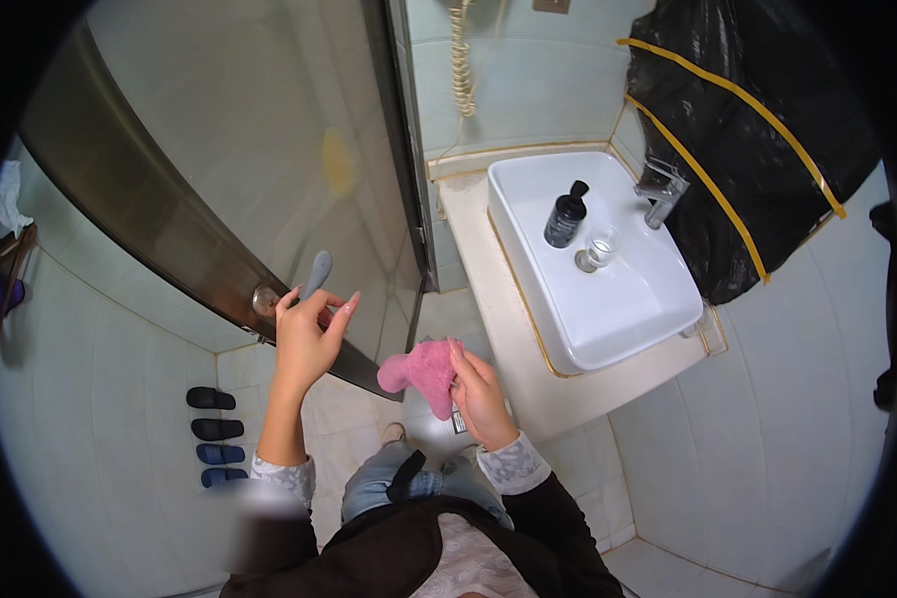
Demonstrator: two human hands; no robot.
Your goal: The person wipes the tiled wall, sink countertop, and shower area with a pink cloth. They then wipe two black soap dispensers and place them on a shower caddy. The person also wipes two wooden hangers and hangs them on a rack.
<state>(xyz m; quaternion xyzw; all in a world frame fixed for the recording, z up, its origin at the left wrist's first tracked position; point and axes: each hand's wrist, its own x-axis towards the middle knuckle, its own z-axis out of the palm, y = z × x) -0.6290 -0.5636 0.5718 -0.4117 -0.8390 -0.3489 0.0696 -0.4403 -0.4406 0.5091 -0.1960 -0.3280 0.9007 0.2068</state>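
My right hand pinches a pink fuzzy cloth between thumb and fingers, in front of my legs. The cloth hangs bunched, with one end pointing left. My left hand is raised at the brown-framed glass door, its fingers curled around a grey rounded handle. Whether this handle belongs to the door I cannot tell. Just left of those fingers is a round metal door fitting. The left thumb stands away from the handle.
At the right, a white basin on a pale counter holds a black pump bottle and a clear cup. A chrome faucet rises behind. Black plastic sheeting covers part of the wall. Several slippers hang or stand at left.
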